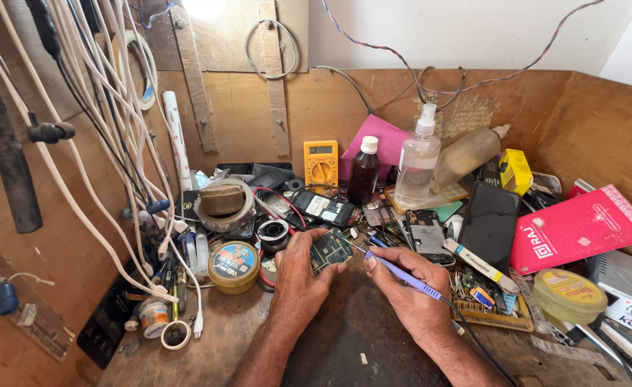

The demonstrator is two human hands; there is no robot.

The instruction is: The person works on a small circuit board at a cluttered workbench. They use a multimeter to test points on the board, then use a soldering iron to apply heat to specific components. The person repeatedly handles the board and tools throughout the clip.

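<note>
Two hands work low over my cluttered worktop [345, 322]. My left hand [298, 276] has its fingers clenched on a small green circuit board [329, 249], held just above the wood. My right hand [409, 287] grips a purple soldering iron [402, 276], tip touching the board's edge, near a round flux tin [233, 266].

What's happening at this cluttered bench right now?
A person is working on a small green circuit board. The left hand pinches it just above the worn wooden bench, while the right hand holds a purple soldering iron like a pen, tip at the board's edge. Around them lie phone parts, a yellow multimeter, a clear spray bottle and a round flux tin.
</note>
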